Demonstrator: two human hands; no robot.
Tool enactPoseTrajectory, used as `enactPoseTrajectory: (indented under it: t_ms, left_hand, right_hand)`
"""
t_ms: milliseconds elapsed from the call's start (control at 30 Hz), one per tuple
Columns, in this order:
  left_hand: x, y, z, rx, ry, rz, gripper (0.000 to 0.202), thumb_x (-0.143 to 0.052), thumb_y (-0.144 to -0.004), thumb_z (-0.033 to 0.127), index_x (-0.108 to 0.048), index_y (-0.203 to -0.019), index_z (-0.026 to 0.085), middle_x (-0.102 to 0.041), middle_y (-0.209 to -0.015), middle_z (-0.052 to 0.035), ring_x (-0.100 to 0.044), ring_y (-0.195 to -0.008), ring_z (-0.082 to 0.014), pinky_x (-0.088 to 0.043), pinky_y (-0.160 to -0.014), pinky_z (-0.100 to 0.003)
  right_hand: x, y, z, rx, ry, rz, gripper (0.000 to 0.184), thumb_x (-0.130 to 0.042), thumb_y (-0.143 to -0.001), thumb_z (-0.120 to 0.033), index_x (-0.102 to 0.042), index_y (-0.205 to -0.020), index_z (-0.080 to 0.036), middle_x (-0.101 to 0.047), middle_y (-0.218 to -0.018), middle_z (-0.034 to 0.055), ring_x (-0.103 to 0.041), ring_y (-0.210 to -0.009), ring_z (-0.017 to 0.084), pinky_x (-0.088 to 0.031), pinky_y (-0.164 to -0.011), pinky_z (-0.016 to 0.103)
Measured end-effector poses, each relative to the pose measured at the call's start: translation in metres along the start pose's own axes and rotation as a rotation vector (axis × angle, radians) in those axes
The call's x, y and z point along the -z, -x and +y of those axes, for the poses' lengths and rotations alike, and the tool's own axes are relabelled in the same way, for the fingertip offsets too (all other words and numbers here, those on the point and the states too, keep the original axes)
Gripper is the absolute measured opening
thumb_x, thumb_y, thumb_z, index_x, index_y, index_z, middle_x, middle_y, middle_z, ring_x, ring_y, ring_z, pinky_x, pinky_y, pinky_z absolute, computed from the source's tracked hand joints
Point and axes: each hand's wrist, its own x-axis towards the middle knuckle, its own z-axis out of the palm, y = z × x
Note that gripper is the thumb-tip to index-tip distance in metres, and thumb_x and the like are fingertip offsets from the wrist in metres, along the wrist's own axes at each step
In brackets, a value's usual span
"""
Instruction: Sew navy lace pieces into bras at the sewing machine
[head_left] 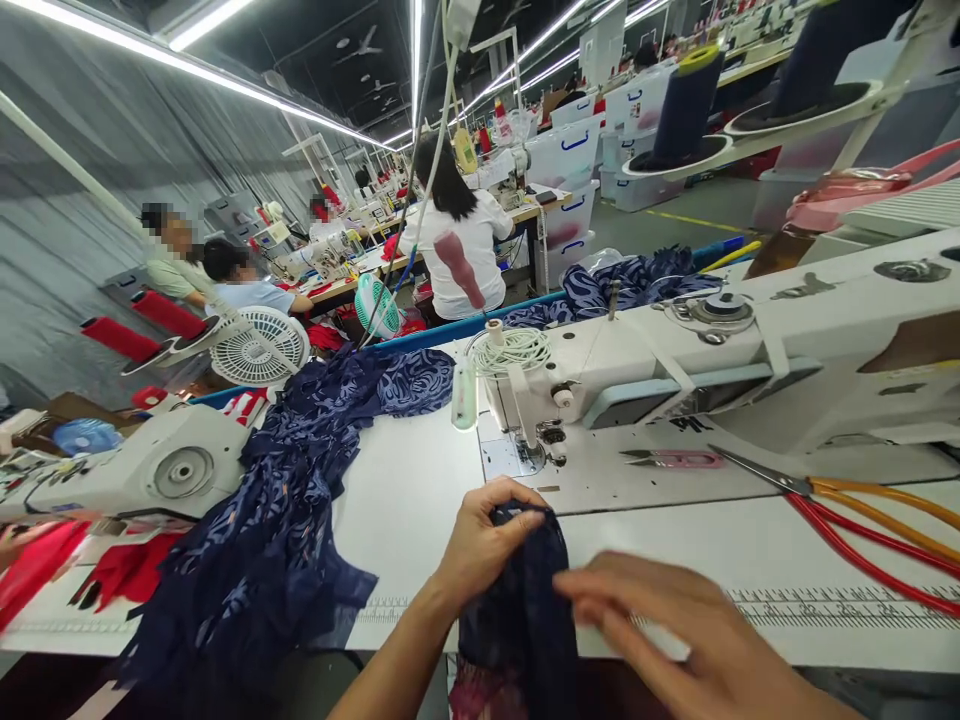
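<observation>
You have the navy cloth strip (544,610) draped over the near edge of the sewing table (409,500), your left hand (480,540) pinching its upper end between thumb and fingers. Your right hand (667,615) blurs at its right edge; whether those fingers grip cannot be told. You seem to be straightening the strip; next calls for a steady left pinch. Beyond sits the sewing machine's needle plate (501,458).

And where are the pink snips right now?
In the head view, right of centre, the pink snips lie on the sewing machine's bed, beside the tips of the large scissors.
</observation>
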Motion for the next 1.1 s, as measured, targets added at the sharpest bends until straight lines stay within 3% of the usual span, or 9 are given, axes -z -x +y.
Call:
enactPoseTrajectory:
  t_ms: [100, 367, 433, 500, 600, 700, 833, 967, 1100]
  left_hand:
    - [-0.004, 0.011, -0.005, 0.059, 0.069, -0.035, 0.016, -0.073, -0.081, 0.032, -0.073, -0.084, 0.016, -0.068, -0.083, -0.0037, -0.059, -0.080, -0.0168, -0.044, -0.075, -0.026]
    - [-0.016, 0.021, -0.009, 0.147, 0.109, -0.046, 0.017, -0.073, -0.079, 0.032, -0.071, -0.083, 0.015, -0.061, -0.072, -0.0006, -0.051, -0.066, -0.0126, -0.039, -0.064, -0.025]
    - [-0.019, 0.027, -0.007, 0.115, -0.015, 0.049, 0.013, -0.072, -0.079, 0.027, -0.069, -0.086, 0.017, -0.064, -0.081, -0.0022, -0.055, -0.077, -0.0164, -0.043, -0.072, -0.027]
    - [-0.026, 0.037, -0.005, 0.012, -0.230, 0.253, 0.012, -0.070, -0.079, 0.022, -0.065, -0.090, 0.020, -0.064, -0.093, -0.0041, -0.056, -0.091, -0.0209, -0.043, -0.083, -0.032]
    - [-0.040, 0.057, -0.007, -0.136, -0.495, 0.466, 0.006, -0.065, -0.085, 0.023, -0.060, -0.087, 0.023, -0.060, -0.087, -0.0038, -0.054, -0.086, -0.0213, -0.040, -0.080, -0.033]
    - [-0.051, 0.068, -0.013, -0.112, -0.490, 0.306, 0.011, -0.065, -0.088, 0.031, -0.058, -0.085, 0.022, -0.057, -0.082, -0.0033, -0.052, -0.077, -0.0194, -0.038, -0.071, -0.031]
    - [-0.044, 0.063, -0.007, 0.106, -0.207, 0.133, 0.019, -0.050, -0.096, 0.035, -0.051, -0.083, 0.021, -0.053, -0.079, -0.0014, -0.049, -0.071, -0.0163, -0.037, -0.065, -0.028]
    - [-0.025, 0.055, 0.009, 0.080, -0.290, 0.110, 0.020, -0.040, -0.100, 0.032, -0.054, -0.089, 0.021, -0.055, -0.083, -0.0017, -0.051, -0.076, -0.0164, -0.038, -0.069, -0.028]
    - [-0.020, 0.051, 0.012, 0.027, -0.359, 0.113, 0.019, -0.060, -0.090, 0.029, -0.060, -0.108, 0.024, -0.059, -0.093, -0.0021, -0.054, -0.088, -0.0189, -0.040, -0.077, -0.029]
  right_hand:
    - [0.000, -0.012, 0.016, -0.111, 0.030, 0.185, 0.019, -0.055, -0.096, -0.035, -0.067, -0.110, -0.031, -0.072, -0.100, 0.0024, -0.067, -0.093, 0.019, -0.054, -0.082, 0.028]
    - [-0.009, -0.018, 0.024, -0.319, -0.080, 0.060, 0.021, -0.054, -0.094, -0.041, -0.067, -0.087, -0.026, -0.067, -0.083, -0.0006, -0.063, -0.080, 0.018, -0.049, -0.075, 0.027]
    - [-0.011, -0.015, 0.025, -0.344, -0.079, 0.035, 0.023, -0.052, -0.095, -0.041, -0.062, -0.082, -0.025, -0.063, -0.079, -0.0009, -0.060, -0.076, 0.017, -0.048, -0.069, 0.026]
    - [-0.014, -0.013, 0.028, -0.380, -0.085, 0.029, 0.024, -0.048, -0.096, -0.042, -0.057, -0.083, -0.025, -0.060, -0.081, -0.0002, -0.057, -0.078, 0.017, -0.045, -0.062, 0.026]
    - [-0.016, -0.012, 0.029, -0.441, -0.120, 0.039, 0.025, -0.042, -0.098, -0.045, -0.052, -0.086, -0.025, -0.059, -0.087, 0.0013, -0.057, -0.086, 0.019, -0.039, -0.053, 0.025]
    - [-0.018, -0.011, 0.027, -0.462, -0.128, 0.013, 0.026, -0.041, -0.098, -0.046, -0.052, -0.087, -0.025, -0.059, -0.086, 0.0010, -0.057, -0.082, 0.018, -0.035, -0.050, 0.025]
    - [-0.017, -0.011, 0.022, -0.439, -0.153, -0.008, 0.029, -0.042, -0.098, -0.049, -0.053, -0.087, -0.025, -0.058, -0.084, 0.0005, -0.054, -0.078, 0.017, -0.037, -0.054, 0.025]
    - [-0.015, -0.011, 0.022, -0.425, -0.232, 0.001, 0.033, -0.047, -0.096, -0.051, -0.051, -0.080, -0.023, -0.051, -0.078, -0.0010, -0.048, -0.074, 0.016, -0.041, -0.064, 0.026]
    - [-0.018, -0.008, 0.023, -0.438, -0.274, 0.024, 0.035, -0.048, -0.096, -0.053, -0.053, -0.079, -0.022, -0.050, -0.075, -0.0013, -0.047, -0.071, 0.015, -0.040, -0.063, 0.026]
